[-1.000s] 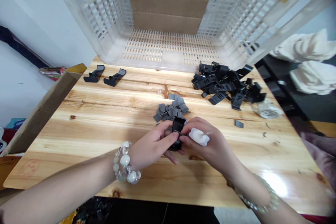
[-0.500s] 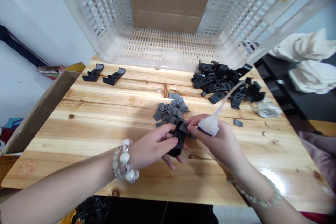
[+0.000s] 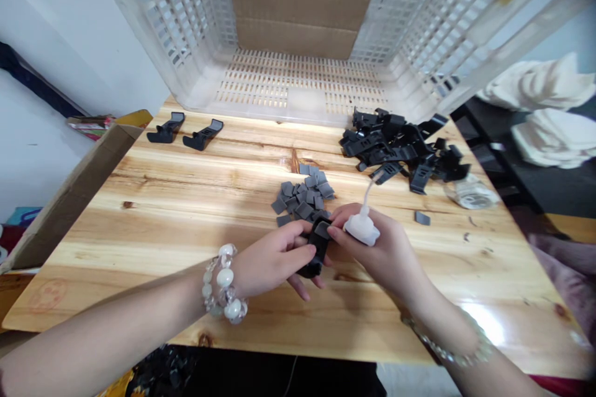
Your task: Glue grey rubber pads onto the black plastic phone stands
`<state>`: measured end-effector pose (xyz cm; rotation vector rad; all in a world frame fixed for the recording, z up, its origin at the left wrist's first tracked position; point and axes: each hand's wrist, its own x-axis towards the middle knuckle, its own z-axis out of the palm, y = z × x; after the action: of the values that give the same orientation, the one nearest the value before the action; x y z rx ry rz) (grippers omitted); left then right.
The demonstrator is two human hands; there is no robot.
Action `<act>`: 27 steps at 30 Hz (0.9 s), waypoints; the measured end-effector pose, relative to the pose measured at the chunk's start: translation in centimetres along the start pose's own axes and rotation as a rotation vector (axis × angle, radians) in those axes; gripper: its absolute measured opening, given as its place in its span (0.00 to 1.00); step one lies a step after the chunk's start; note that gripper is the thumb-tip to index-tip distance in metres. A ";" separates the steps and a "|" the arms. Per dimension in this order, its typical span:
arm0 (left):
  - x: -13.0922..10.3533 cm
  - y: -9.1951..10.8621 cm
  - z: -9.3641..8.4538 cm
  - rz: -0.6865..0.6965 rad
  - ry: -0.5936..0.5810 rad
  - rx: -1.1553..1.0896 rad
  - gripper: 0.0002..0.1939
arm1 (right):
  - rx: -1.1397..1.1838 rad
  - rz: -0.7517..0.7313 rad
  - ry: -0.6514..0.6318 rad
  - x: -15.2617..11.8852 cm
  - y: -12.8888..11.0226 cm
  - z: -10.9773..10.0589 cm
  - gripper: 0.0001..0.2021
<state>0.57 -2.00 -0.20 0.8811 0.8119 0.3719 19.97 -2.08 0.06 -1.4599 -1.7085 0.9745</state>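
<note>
Between the thumb and fingers of my left hand (image 3: 272, 260) is a black plastic clip (image 3: 317, 253), held near the table's front middle. A small grey pad (image 3: 321, 229) lies on the clip's far end. My right hand (image 3: 393, 257) is closed around a small glue bottle (image 3: 362, 228) with a white top and a long thin nozzle pointing away from me; its body is mostly hidden in the palm. The right thumb and fingertips touch the edge of the grey pad. Just beyond the hands lies a pile of loose grey pads (image 3: 305, 195).
A heap of black clips (image 3: 395, 142) sits at the back right, beside a clear plastic object (image 3: 472, 192). Two clips, each bent, lie at the back left, one here (image 3: 203, 134). A white plastic crate (image 3: 305, 102) stands behind. One grey pad (image 3: 422, 218) lies apart.
The grey pad, raised and tilted before, now lies flatter on the clip. My right hand has turned slightly, swinging the bottle's nozzle left and lower. The left hand has barely moved.
</note>
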 end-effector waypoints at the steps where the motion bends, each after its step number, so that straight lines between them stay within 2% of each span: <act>1: 0.0 0.0 0.0 -0.001 0.000 -0.002 0.11 | 0.001 -0.008 0.001 0.0 0.0 0.0 0.06; 9: 0.1 0.1 0.1 0.012 -0.004 0.002 0.12 | -0.037 -0.096 0.011 -0.1 0.1 0.3 0.02; 13: 0.1 0.1 0.1 0.013 -0.004 0.023 0.14 | -0.093 -0.124 0.025 -0.2 0.0 0.5 0.03; 21: 0.1 -0.3 0.2 0.029 0.022 0.012 0.19 | -0.069 -0.005 0.030 -0.1 0.2 0.7 0.05; 27: -0.1 -0.4 0.3 0.038 0.033 0.080 0.17 | 0.009 0.097 0.018 -0.2 0.5 0.8 0.09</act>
<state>0.70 -2.43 -0.38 0.9683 0.8460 0.3906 19.54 -2.35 -0.78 -1.5530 -1.6312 1.0160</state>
